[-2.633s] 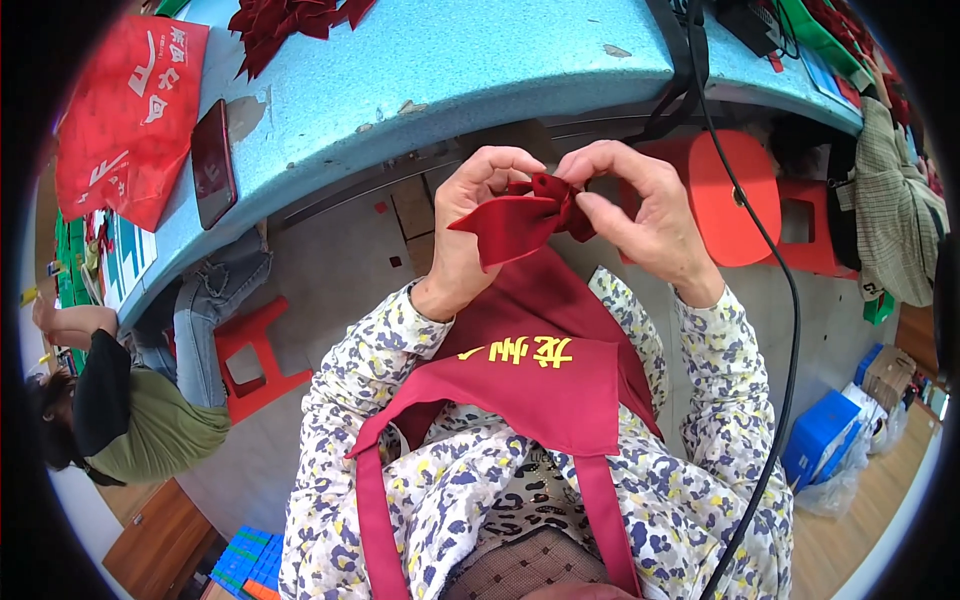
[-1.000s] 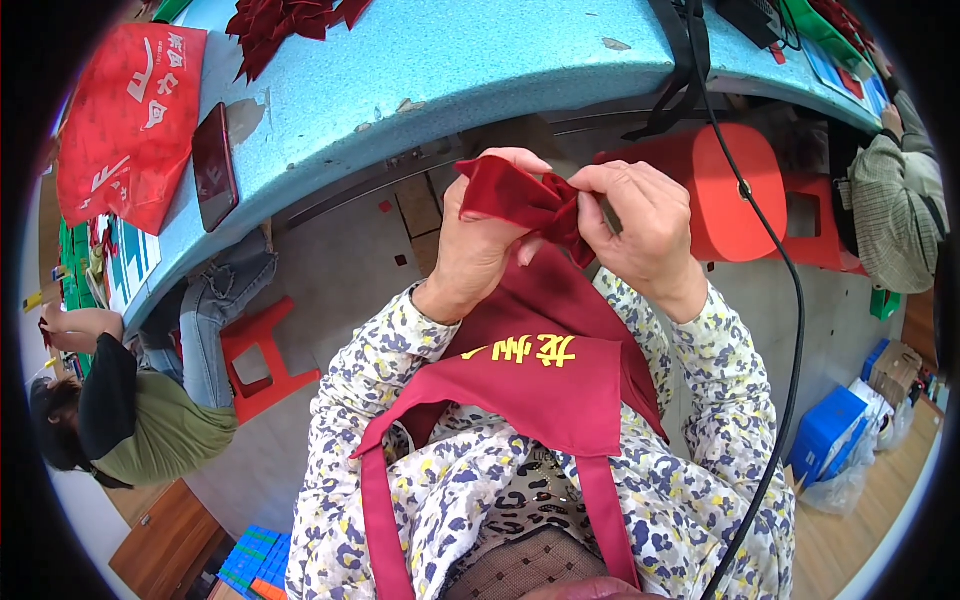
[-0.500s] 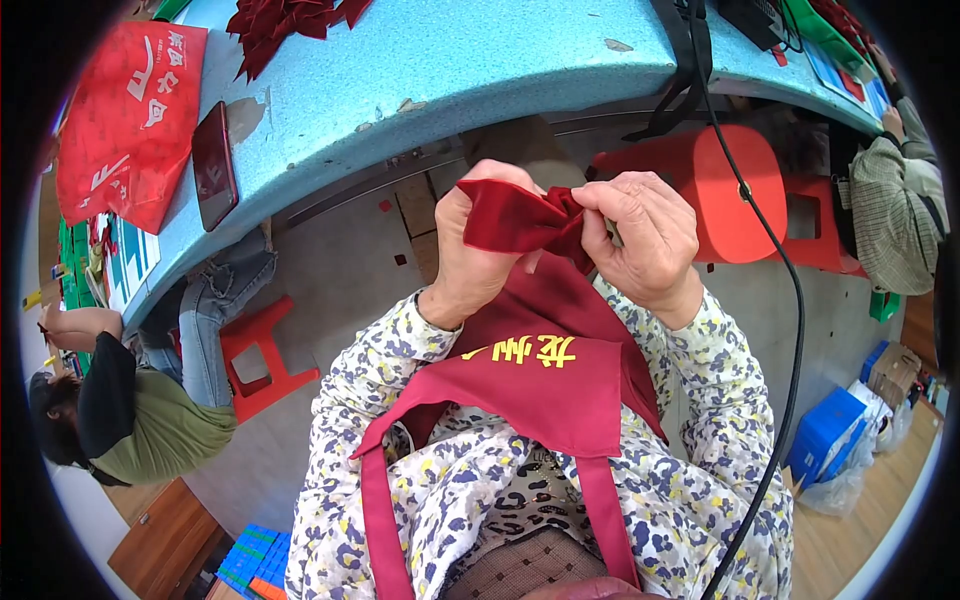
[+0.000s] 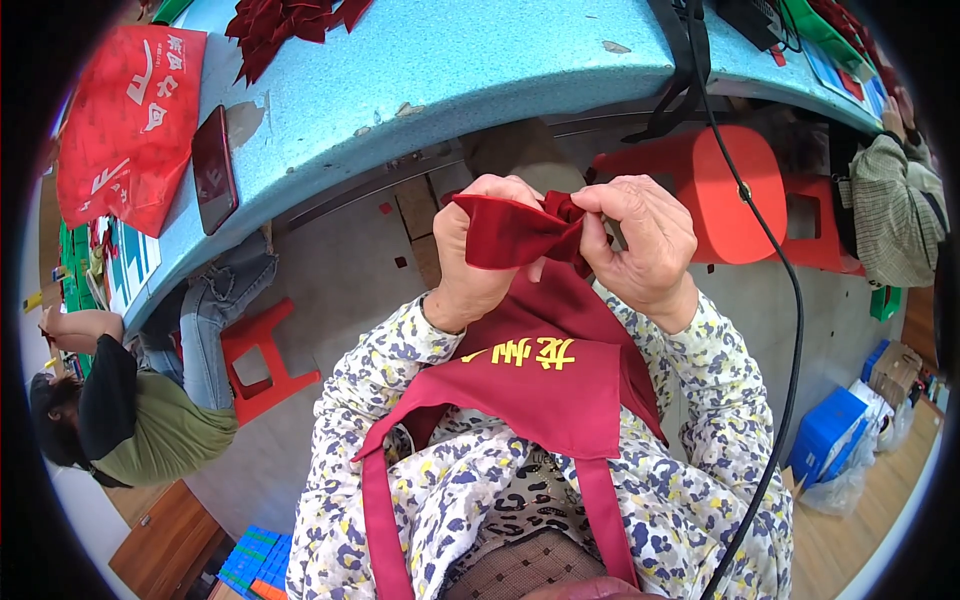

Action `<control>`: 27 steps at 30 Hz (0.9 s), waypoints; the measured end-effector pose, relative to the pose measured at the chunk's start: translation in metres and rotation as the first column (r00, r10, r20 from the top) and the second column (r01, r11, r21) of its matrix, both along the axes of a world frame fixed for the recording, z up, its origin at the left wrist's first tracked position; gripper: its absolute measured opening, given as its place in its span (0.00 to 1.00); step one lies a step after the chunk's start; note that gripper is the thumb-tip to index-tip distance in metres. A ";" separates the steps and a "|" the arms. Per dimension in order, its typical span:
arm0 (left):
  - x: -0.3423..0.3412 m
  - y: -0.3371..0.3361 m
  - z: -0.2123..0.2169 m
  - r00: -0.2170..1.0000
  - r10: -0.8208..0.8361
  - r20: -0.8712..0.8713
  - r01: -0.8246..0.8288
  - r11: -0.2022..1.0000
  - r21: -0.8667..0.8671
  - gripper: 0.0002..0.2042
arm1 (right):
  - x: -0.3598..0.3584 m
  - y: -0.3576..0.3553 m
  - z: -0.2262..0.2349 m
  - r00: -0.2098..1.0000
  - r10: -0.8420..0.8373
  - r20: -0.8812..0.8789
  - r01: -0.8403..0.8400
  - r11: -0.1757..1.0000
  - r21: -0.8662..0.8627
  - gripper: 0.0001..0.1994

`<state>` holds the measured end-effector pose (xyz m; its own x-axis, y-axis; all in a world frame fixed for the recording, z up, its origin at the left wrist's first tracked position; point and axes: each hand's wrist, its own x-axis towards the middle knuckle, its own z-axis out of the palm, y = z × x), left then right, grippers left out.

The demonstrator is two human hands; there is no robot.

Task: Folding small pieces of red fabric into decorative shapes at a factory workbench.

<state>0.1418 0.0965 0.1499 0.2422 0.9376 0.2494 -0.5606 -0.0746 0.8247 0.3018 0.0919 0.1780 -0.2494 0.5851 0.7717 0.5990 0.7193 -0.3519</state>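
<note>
Head view: the left hand [image 4: 478, 255] grips one end of a dark red ribbon [image 4: 515, 233], fingers curled over its top edge. The right hand [image 4: 645, 240] pinches the ribbon's gathered middle between thumb and fingers. The ribbon sits between both hands, above the red apron [image 4: 555, 385] and below the edge of the blue table [image 4: 450, 70]. On the table lie a phone [image 4: 214, 168], a red bag [image 4: 125, 120] and more ribbon pieces [image 4: 285, 22]. A red stool [image 4: 735, 195] stands just right of the hands.
</note>
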 end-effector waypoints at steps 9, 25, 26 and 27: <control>-0.003 0.003 -0.003 0.996 -0.046 -0.078 0.053 0.994 0.094 0.12 | 0.000 0.001 0.003 1.000 0.012 -0.009 -0.012 1.000 -0.004 0.13; -0.001 -0.006 0.003 0.984 -0.082 0.160 0.096 0.992 -0.081 0.09 | -0.004 0.000 0.003 0.999 0.015 0.041 -0.017 0.999 0.039 0.12; -0.001 -0.006 0.005 0.984 -0.083 0.160 0.096 0.992 -0.081 0.09 | -0.005 0.000 0.002 0.999 0.015 0.041 -0.017 0.999 0.040 0.12; 0.000 -0.007 0.006 0.980 -0.090 0.175 0.108 0.989 -0.098 0.09 | -0.005 -0.001 0.000 1.000 -0.008 0.029 0.006 0.998 0.067 0.12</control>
<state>0.1415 0.0900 0.1559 0.2975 0.9346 0.1952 -0.6934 0.0710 0.7170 0.2968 0.0914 0.1779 -0.2685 0.5344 0.8015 0.6131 0.7365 -0.2857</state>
